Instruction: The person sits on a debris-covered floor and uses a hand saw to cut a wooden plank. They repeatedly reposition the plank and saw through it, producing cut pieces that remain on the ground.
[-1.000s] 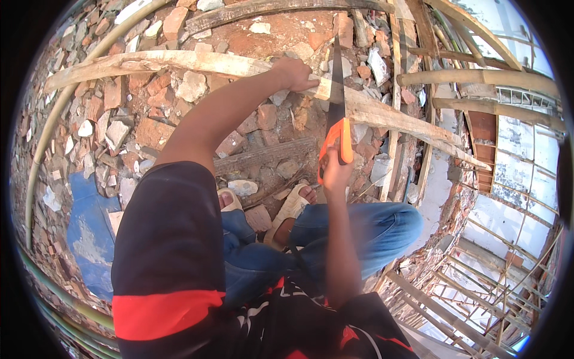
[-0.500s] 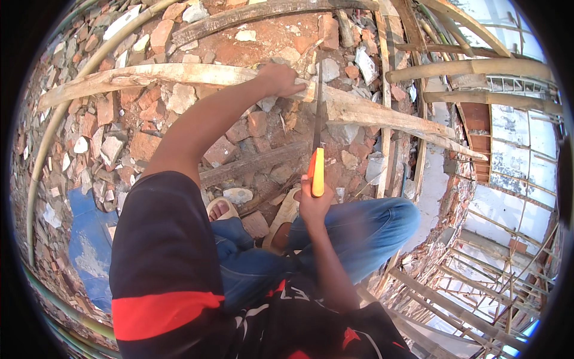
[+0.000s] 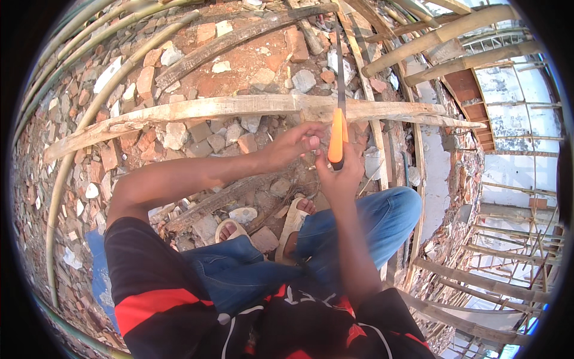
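Note:
My right hand (image 3: 342,172) grips the orange handle of a hand saw (image 3: 338,134). Its dark blade points away from me and passes over a pale wooden plank (image 3: 239,106) lying across the rubble. A shorter length of wood (image 3: 397,112) meets or overlaps the plank close to the blade; I cannot tell which. Just left of the saw handle is my left hand (image 3: 293,145), off the plank, its fingers loosely bent and apart with nothing seen in them. My sandalled feet (image 3: 293,224) rest on the rubble nearer to me.
Broken brick and concrete (image 3: 179,136) cover the ground. A dark weathered beam (image 3: 239,45) lies beyond the plank, and another old timber (image 3: 218,200) is on the near side. Bamboo poles (image 3: 442,39) cross at the right, beside a broken wall edge (image 3: 460,179). A blue sheet (image 3: 101,269) lies at left.
My left hand has let go of the plank and come back toward me, beside the saw handle. The saw has shifted right and farther away, with its handle now close to the plank.

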Demonstrator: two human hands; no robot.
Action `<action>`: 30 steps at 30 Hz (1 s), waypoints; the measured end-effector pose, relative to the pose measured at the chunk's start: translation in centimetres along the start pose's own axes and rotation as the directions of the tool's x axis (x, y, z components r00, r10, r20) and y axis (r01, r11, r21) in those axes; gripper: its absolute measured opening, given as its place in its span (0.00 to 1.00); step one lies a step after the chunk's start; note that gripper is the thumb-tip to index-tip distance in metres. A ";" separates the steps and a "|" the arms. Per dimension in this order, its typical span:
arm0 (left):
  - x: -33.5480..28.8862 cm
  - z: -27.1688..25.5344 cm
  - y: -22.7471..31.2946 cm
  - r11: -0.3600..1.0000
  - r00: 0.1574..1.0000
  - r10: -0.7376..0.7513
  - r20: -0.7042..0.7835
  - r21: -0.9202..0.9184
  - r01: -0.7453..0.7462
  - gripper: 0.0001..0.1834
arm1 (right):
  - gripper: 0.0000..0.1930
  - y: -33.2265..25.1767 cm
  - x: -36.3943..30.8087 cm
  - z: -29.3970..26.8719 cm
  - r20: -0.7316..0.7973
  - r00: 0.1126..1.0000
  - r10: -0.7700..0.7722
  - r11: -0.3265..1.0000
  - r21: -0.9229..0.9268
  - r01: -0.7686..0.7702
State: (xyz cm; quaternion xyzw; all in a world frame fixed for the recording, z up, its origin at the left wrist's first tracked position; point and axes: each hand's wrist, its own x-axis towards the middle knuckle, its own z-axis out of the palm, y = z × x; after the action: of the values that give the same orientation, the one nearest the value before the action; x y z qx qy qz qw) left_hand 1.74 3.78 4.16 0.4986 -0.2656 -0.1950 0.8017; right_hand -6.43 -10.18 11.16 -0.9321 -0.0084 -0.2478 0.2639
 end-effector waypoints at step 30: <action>0.5 -2.0 8.1 0.994 0.871 -0.105 -0.480 -0.058 0.087 0.15 | 0.25 15.5 4.7 -9.6 0.380 0.457 0.804 -0.004 0.772 -0.636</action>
State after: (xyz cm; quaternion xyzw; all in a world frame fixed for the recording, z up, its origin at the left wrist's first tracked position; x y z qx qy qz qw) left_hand 3.78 8.40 10.88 0.5300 -0.0291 -0.1089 0.8405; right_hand -4.42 -28.81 12.87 -0.5072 0.3749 -0.1143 0.7675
